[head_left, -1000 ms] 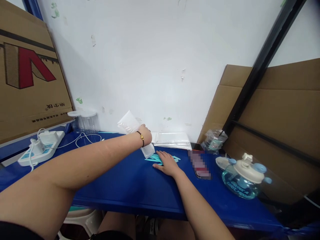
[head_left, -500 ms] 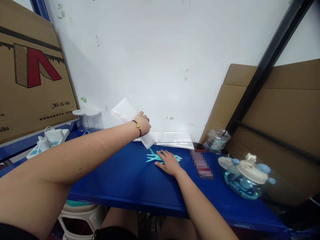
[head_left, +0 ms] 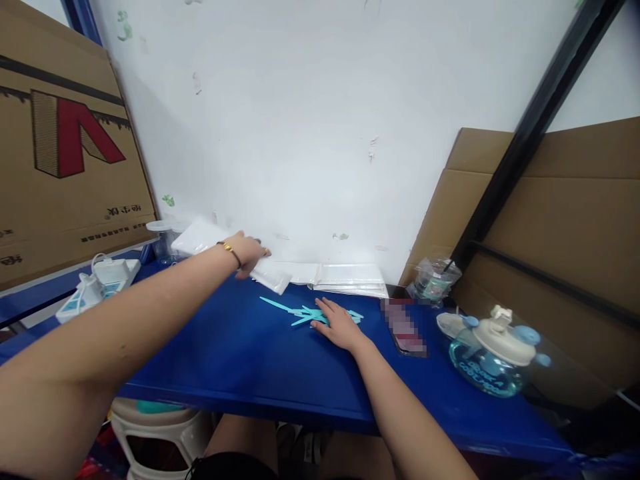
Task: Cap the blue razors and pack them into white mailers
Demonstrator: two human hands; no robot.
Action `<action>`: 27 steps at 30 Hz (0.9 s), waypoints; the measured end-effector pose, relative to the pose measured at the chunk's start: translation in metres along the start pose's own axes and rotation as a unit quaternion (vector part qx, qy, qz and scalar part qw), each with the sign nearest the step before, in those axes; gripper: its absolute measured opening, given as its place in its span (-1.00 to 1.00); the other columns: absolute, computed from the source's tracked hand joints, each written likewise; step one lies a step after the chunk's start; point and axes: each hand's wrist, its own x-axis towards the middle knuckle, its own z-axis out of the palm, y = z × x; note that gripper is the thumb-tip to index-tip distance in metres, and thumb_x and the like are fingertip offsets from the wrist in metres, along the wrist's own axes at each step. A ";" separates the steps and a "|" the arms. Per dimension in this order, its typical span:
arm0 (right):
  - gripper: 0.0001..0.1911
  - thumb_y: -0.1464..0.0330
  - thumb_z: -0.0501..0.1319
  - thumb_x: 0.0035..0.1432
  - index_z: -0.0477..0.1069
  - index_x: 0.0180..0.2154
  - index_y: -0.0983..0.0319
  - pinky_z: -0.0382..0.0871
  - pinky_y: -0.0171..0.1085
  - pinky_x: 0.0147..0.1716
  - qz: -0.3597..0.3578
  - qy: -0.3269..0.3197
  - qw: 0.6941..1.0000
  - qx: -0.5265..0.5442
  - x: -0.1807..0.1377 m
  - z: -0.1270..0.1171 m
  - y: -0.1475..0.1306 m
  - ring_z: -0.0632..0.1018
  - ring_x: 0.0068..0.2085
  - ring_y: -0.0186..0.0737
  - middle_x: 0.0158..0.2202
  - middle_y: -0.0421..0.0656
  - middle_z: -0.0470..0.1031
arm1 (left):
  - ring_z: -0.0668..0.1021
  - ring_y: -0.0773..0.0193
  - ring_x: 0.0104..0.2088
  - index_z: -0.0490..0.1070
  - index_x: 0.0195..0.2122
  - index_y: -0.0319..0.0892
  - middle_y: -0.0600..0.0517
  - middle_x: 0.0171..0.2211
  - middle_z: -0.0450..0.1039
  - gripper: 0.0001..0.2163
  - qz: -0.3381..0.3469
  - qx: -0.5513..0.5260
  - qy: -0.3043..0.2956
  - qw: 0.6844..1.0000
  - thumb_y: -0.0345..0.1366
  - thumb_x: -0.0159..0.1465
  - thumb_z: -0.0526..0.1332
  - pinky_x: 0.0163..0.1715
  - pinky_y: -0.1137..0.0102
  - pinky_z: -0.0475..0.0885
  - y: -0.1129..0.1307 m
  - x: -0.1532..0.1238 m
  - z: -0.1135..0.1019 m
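Observation:
My left hand (head_left: 249,252) reaches to the back of the blue table (head_left: 260,363) and grips a white plastic bag (head_left: 200,237), which lies nearly flat against the wall. My right hand (head_left: 340,325) rests flat on the table with its fingers spread over a scatter of thin teal strips (head_left: 300,312). A flat stack of white bags (head_left: 345,276) lies by the wall just beyond the right hand.
A phone (head_left: 406,330) lies right of my right hand, then a crumpled clear bag (head_left: 433,279) and a blue water bottle (head_left: 493,363). Clear jars (head_left: 161,241) and a white power strip (head_left: 97,285) sit at the left. Cardboard (head_left: 65,147) leans on both sides.
My left hand has swung left and down, laying the white bag from upright to nearly flat by the wall. More teal strips now show. The right hand has stayed put.

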 end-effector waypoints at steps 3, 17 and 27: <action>-0.43 0.10 -0.03 0.20 0.10 0.19 0.18 0.05 -0.14 0.14 0.011 0.132 0.990 0.047 0.000 -0.016 0.015 0.19 0.19 -0.11 0.19 -0.07 0.17 | 0.47 -0.07 -0.17 0.28 0.07 0.07 -0.13 -0.04 0.38 -0.08 -0.034 -0.033 -0.058 0.997 -0.62 -0.43 0.32 -0.15 0.19 0.30 -0.022 -0.014 0.046; -0.82 0.37 0.13 0.01 0.49 -0.35 0.24 0.29 -0.24 -0.23 0.163 0.176 0.971 -0.002 -0.009 -0.042 0.065 0.46 -0.25 -0.15 -0.31 -0.09 0.47 | 0.46 0.18 -0.15 0.35 -0.08 -0.10 -0.03 -0.13 0.40 -0.60 0.149 -0.314 0.061 0.936 -0.01 0.13 0.10 -0.17 0.39 0.34 0.051 -0.023 0.117; -0.76 0.24 0.16 0.09 0.51 -0.21 0.11 0.25 -0.20 -0.17 0.036 0.082 0.995 0.050 0.000 -0.029 0.031 0.43 -0.16 -0.13 -0.24 -0.15 0.51 | 0.48 0.26 -0.34 0.36 -0.38 -0.14 0.03 -0.35 0.44 -0.91 0.130 -0.241 0.093 0.957 -0.29 0.17 0.10 -0.39 0.44 0.26 0.119 0.012 0.128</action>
